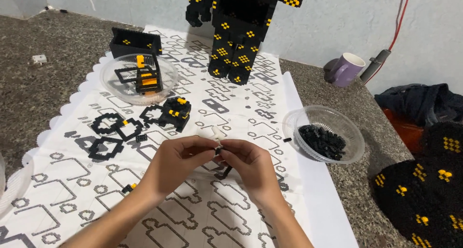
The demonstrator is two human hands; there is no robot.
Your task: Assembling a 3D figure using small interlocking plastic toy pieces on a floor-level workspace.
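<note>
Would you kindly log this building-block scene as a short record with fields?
Left hand: pinching a small black block piece at the fingertips
Right hand: pinching the same piece from the other side
Surface: printed instruction sheet on a stone counter
Right of hands: clear bowl of black blocks
Far end: tall black-and-yellow block figure
Behind bowl: purple mug

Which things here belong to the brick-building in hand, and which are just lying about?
In use: left hand and right hand pinching a small black piece; bowl of black bricks; bowl of part-built frames; printed instruction sheet; black and yellow figure; loose frame sections.

Lying about: purple mug; dark cloth.
</note>
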